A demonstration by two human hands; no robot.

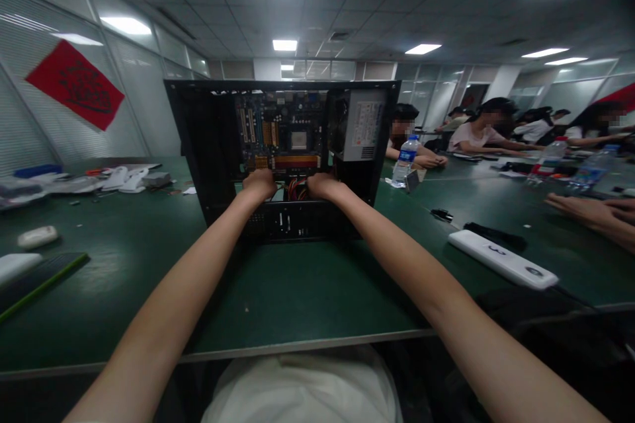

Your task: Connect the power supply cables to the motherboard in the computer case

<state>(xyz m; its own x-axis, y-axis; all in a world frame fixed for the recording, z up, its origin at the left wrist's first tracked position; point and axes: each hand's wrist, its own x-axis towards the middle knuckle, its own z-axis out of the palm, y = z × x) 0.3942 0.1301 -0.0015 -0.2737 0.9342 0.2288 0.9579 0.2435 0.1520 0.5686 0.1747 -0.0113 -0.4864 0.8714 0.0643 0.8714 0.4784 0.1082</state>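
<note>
An opened black computer case (218,221) stands on the green table before me, its inside facing me. A motherboard (282,129) with a bare square processor spot fills its upper middle, and a grey power supply (364,125) sits at upper right. Both arms reach into the lower part of the case. My left hand (258,185) is closed, curled at the case's inner frame. My right hand (322,186) is also closed there, beside red, yellow and black cables (297,189). The fingertips of both hands are hidden.
At right lie a white power strip (502,258), a black strap (496,236) and a water bottle (405,162). Another person's hands (595,215) rest on the right side. A white mouse (38,236) and a green-edged pad (49,277) are at left.
</note>
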